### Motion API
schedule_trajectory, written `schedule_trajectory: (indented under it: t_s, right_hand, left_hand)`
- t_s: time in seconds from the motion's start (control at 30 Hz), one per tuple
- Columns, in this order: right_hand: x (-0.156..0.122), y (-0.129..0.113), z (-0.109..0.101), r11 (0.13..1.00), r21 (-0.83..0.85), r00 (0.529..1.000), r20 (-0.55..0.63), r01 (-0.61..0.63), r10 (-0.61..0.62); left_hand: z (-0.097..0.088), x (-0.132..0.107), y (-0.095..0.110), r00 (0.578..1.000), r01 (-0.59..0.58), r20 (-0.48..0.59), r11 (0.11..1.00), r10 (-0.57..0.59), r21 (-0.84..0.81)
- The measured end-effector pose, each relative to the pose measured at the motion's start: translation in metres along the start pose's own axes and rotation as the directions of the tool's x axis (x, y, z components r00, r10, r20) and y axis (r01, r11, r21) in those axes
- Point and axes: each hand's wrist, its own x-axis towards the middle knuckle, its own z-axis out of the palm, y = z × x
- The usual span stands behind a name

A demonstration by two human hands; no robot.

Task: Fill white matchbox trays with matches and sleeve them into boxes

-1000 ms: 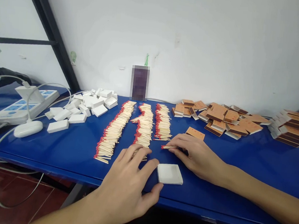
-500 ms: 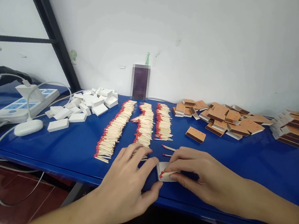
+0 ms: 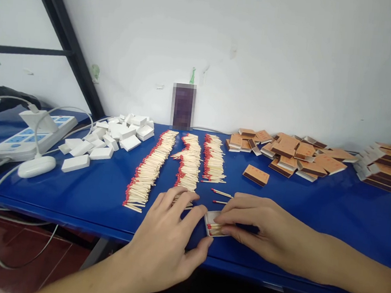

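Note:
A small white matchbox tray (image 3: 212, 216) lies on the blue table in front of me. Several red-tipped matches (image 3: 212, 227) lie along its near side, their tail ends under my right hand (image 3: 255, 221), whose thumb and fingers pinch them. My left hand (image 3: 173, 236) brackets the tray's left end, index finger at the far corner and thumb at the near one. Its other fingers rest over the near end of the middle row of matches (image 3: 189, 169). Two loose matches (image 3: 221, 193) lie just beyond the tray, partly behind my right hand.
Further match rows lie at left (image 3: 150, 170) and right (image 3: 215, 160). White trays (image 3: 113, 134) are heaped at back left, near a power strip (image 3: 32, 135) and cables. Orange matchbox sleeves (image 3: 285, 148) are piled at back right, with one sleeve (image 3: 256, 175) apart and a stack (image 3: 385, 167) far right.
The matches in my right hand have gone from slanted to lying lower and flatter inside the tray. My left hand has stayed in place.

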Motion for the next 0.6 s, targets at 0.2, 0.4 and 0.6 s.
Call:
schedule_trajectory:
  t_s: [0.2,0.4,0.6]
  right_hand:
    - [-0.0024,0.0048,0.0007,0.997,-0.036,0.997,-0.027,0.067,-0.068]
    - [-0.0027,0.0032,0.0017,0.990,-0.055,0.990,-0.055,0.129,-0.132]
    - [-0.0006,0.0044,0.0056,0.975,-0.075,0.971,-0.101,0.210,-0.217]
  left_hand:
    - [-0.0002,-0.0002,-0.0001,1.000,-0.004,-0.007,1.000,0.004,0.006]
    - [-0.0010,-0.0001,0.0005,1.000,-0.011,-0.005,1.000,0.011,0.001]
    - [-0.0013,0.0004,-0.0007,1.000,-0.029,0.008,1.000,0.029,-0.004]
